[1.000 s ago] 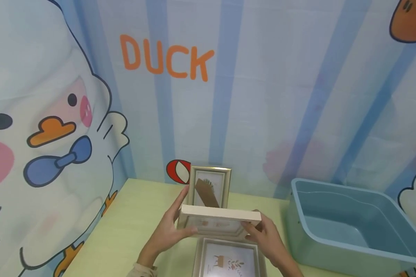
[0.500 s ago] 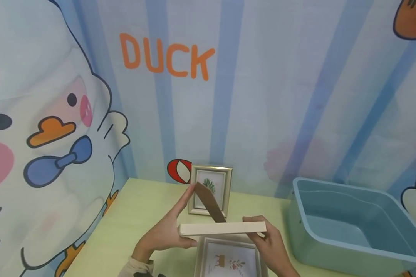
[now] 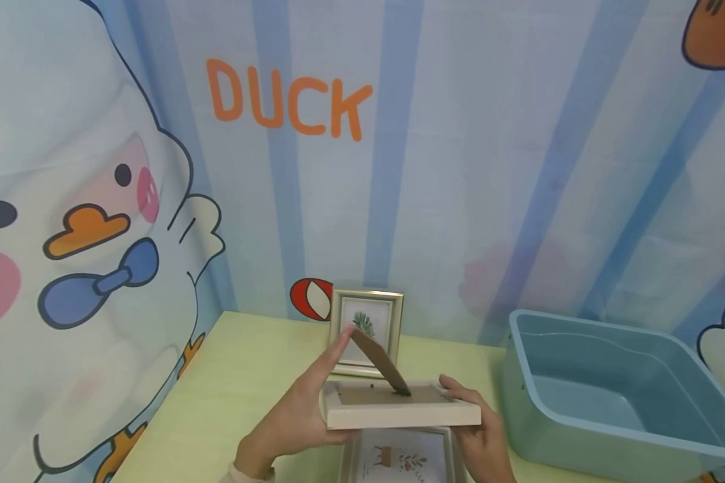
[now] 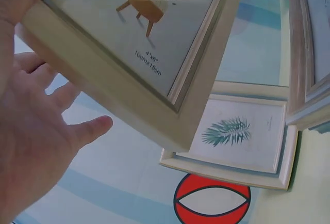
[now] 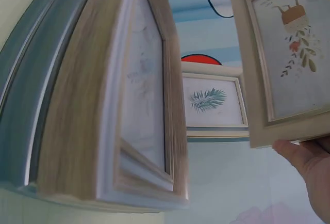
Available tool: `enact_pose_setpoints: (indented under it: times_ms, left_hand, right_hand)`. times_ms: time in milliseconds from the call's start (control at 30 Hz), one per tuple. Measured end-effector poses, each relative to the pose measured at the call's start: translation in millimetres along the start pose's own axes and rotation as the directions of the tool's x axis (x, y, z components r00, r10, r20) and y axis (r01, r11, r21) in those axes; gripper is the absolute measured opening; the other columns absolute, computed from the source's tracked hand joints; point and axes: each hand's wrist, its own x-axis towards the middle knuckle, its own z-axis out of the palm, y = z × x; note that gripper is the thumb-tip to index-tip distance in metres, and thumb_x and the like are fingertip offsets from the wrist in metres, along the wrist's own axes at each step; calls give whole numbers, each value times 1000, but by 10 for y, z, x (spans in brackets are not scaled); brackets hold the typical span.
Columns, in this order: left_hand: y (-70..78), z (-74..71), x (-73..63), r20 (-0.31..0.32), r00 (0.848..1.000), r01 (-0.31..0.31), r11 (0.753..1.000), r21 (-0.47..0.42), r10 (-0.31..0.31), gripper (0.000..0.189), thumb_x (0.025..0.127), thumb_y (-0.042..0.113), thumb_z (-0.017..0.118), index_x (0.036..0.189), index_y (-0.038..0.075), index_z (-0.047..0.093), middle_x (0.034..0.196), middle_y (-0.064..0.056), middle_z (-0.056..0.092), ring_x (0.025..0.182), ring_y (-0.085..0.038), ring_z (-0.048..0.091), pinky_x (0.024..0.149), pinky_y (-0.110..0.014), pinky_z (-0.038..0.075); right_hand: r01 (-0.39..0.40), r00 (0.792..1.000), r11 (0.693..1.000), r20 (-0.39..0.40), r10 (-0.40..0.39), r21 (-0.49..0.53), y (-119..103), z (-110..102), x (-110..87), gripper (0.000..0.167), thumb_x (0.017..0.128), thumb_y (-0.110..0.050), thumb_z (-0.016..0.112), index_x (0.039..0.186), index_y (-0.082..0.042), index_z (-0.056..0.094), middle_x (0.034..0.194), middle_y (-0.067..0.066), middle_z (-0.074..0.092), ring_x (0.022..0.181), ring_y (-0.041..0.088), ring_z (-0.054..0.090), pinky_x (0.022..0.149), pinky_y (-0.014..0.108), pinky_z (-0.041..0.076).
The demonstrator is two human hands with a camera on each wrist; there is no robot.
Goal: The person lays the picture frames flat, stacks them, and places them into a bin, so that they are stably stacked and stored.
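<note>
A cream picture frame (image 3: 401, 417) is held in both hands over the table, tilted so that its back faces up in the head view. Its brown stand leg (image 3: 379, 355) sticks out from that back. My left hand (image 3: 302, 412) holds the left end, thumb on the front, with the index fingertip at the leg's tip. My right hand (image 3: 480, 433) grips the right end. The left wrist view shows the front, a print of a potted plant (image 4: 147, 4). Beneath lies another picture frame (image 3: 399, 459) with a similar print, face up, partly hidden.
A gold-edged frame (image 3: 336, 322) with a green leaf print stands upright at the back, against the printed curtain (image 3: 447, 168). To the right is a blue-green plastic bin (image 3: 616, 429). Several frames are stacked (image 5: 77, 110) in the right wrist view.
The held frame has tilted, bringing its back into view where its front showed before, and has come slightly lower and to the right. Both hands have moved with it.
</note>
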Motion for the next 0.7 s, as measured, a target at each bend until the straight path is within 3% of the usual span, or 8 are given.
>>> enact_pose_setpoints:
  times_ms: [200, 367, 600, 700]
  left_hand:
    - [42, 24, -50, -58, 998, -13, 1000, 14, 14, 125, 58, -4, 90, 160, 11, 20, 167, -3, 24, 152, -13, 26, 118, -22, 31]
    - [30, 39, -100, -136, 987, -86, 996, -28, 81, 109, 58, -14, 79, 155, 6, 33, 160, -9, 39, 147, -14, 37, 115, -19, 35]
    - [-22, 96, -168, -285, 938, -213, 977, -19, 199, 82, 63, -19, 76, 140, -2, 54, 143, -14, 59, 134, -13, 54, 109, -20, 44]
    - [-40, 122, -200, -333, 917, -234, 972, -1, 221, 71, 66, -19, 75, 134, -2, 61, 134, -16, 65, 129, -11, 58, 104, -20, 48]
  right_hand:
    - [138, 990, 990, -14, -137, 12, 64, -40, 12, 40, 72, 33, 60, 108, 14, 60, 136, 2, 64, 129, 4, 57, 103, 14, 45]
    - [160, 987, 987, -22, -160, -14, 72, -80, 21, 41, 71, 34, 61, 108, 15, 59, 138, 2, 63, 130, 5, 56, 105, 15, 45]
    - [156, 985, 985, -60, -160, -75, 48, -75, 31, 39, 72, 33, 61, 106, 14, 62, 135, 2, 64, 127, 4, 58, 103, 14, 46]
    - [130, 988, 988, -75, -136, -80, 40, -69, 29, 40, 71, 33, 61, 105, 13, 63, 134, -1, 65, 126, 3, 59, 102, 15, 47]
